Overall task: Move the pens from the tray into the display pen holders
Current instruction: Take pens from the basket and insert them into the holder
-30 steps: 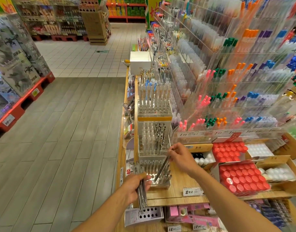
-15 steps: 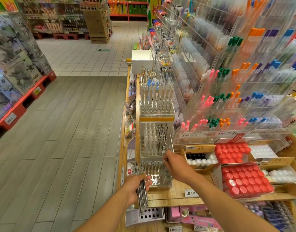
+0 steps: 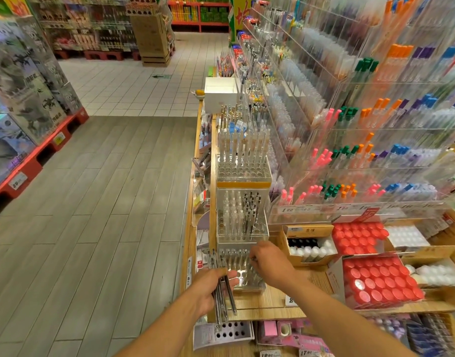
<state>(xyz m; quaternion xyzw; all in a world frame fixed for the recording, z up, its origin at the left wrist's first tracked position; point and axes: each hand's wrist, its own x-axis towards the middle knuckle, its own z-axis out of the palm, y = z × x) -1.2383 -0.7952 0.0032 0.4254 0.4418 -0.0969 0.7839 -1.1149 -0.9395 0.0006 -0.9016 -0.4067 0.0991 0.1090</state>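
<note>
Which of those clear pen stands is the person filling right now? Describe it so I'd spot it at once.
Find the wooden counter below the wall of coloured pens. Three clear holders stand on it in a stepped row; it is the lowest, nearest holder, under the right hand. Unlike the two behind, most of its holes are empty, and the left hand grips a bundle of pens beside it.

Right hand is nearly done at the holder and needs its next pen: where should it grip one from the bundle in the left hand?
Pinch one upper end from above: the pen bundle fans apart above the left hand, toward the right hand.
</note>
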